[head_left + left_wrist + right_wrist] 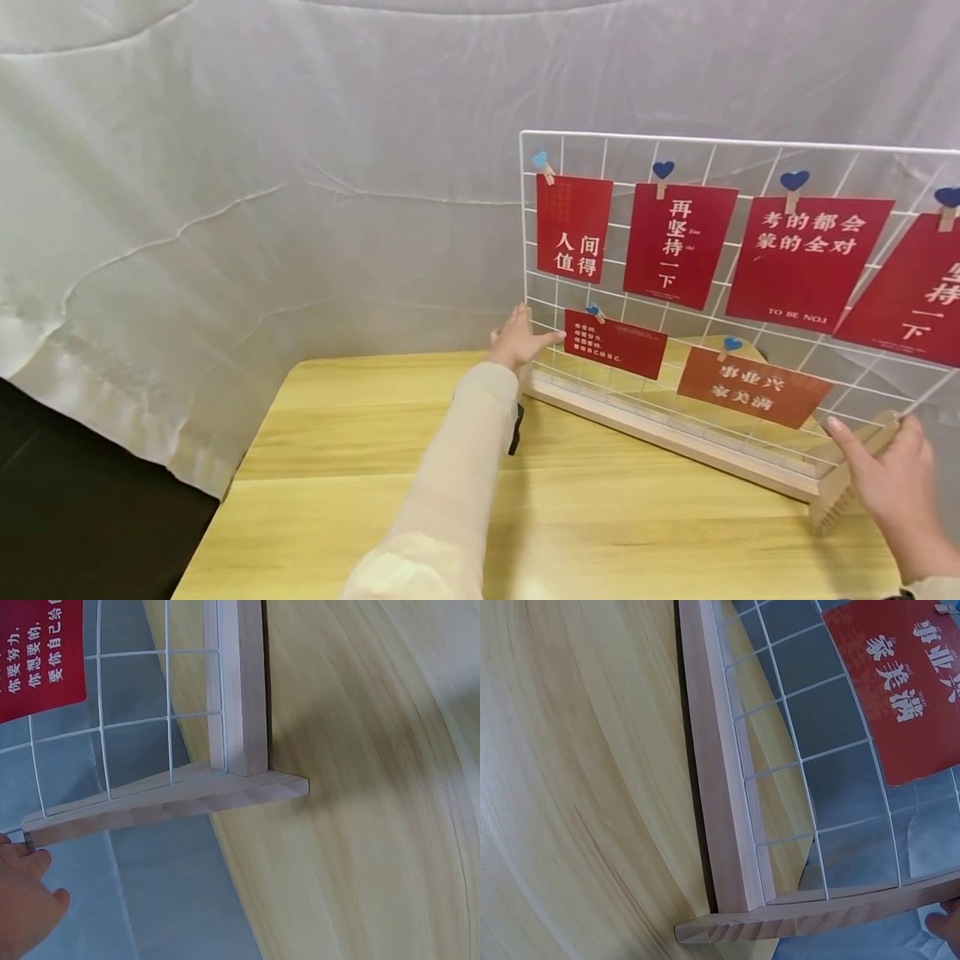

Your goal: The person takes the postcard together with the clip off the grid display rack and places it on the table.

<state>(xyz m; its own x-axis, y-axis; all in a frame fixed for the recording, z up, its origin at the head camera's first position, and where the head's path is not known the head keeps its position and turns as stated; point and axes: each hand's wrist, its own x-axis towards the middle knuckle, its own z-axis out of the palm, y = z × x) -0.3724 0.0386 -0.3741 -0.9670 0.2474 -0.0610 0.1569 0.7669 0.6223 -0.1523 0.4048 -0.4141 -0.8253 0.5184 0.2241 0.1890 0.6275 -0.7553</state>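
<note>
A white wire grid stands upright in a wooden base on the table. My left hand grips its left side, thumb in front; the left wrist view shows curled fingers at the end of a wooden side piece. At the right side, my right hand holds the other wooden side piece, with its thumb in front. Red cards hang in an upper row from heart-topped clothespins. Below them hang a small red card and an orange-red card.
The wood-grain table has its left edge slanting toward me. Behind it hangs a pale, creased curtain. A black area lies beyond the table at the lower left.
</note>
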